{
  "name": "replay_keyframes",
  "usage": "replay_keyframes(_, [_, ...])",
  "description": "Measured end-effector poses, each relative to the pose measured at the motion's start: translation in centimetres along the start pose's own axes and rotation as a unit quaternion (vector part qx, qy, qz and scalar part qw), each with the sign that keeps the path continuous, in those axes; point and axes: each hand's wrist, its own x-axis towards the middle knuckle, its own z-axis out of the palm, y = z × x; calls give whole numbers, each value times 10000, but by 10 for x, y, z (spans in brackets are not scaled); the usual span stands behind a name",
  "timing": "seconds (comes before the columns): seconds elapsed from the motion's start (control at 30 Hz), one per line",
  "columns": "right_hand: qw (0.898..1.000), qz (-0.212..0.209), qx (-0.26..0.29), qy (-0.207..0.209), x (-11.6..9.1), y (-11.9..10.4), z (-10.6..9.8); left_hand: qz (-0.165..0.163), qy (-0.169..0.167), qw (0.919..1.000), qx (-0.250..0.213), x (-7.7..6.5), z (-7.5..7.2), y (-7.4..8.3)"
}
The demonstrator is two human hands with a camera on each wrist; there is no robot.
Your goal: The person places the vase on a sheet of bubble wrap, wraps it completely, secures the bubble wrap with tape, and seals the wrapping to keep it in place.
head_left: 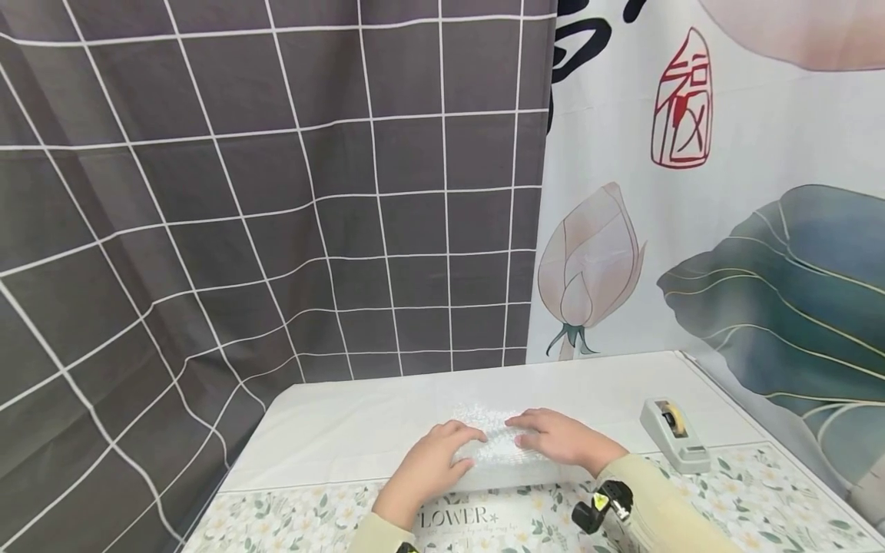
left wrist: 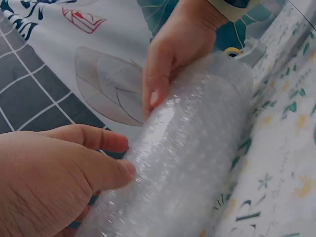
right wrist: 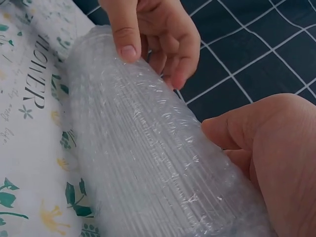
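A cylinder-shaped roll of clear bubble wrap (head_left: 494, 453) lies across the white table in front of me. My left hand (head_left: 439, 461) is at its left part, thumb touching the plastic and fingers curved over the far side; the left wrist view shows that thumb tip (left wrist: 129, 170) against the bubbles. Toward the right end, my right hand (head_left: 556, 438) holds the roll's far edge between thumb and bent fingers. The right wrist view shows both hands along one side of the roll (right wrist: 133, 143), whose surface looks ridged there. Whatever the wrap may contain is hidden.
A pale tape dispenser (head_left: 674, 434) with yellow tape stands right of my right hand. A floral cloth (head_left: 290, 514) with printed lettering covers the table's near part. Behind hang a dark grid curtain (head_left: 415, 230) and a white flower-printed one (head_left: 615, 153).
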Motion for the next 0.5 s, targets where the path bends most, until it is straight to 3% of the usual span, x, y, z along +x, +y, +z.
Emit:
replay_keyframes(0.27, [9995, 241, 199, 45, 8, 6, 2, 112, 300, 9992, 223, -2, 9, -1])
replay_keyframes(0.5, [10000, -63, 46, 19, 11, 11, 1, 88, 190, 9994, 285, -3, 13, -4])
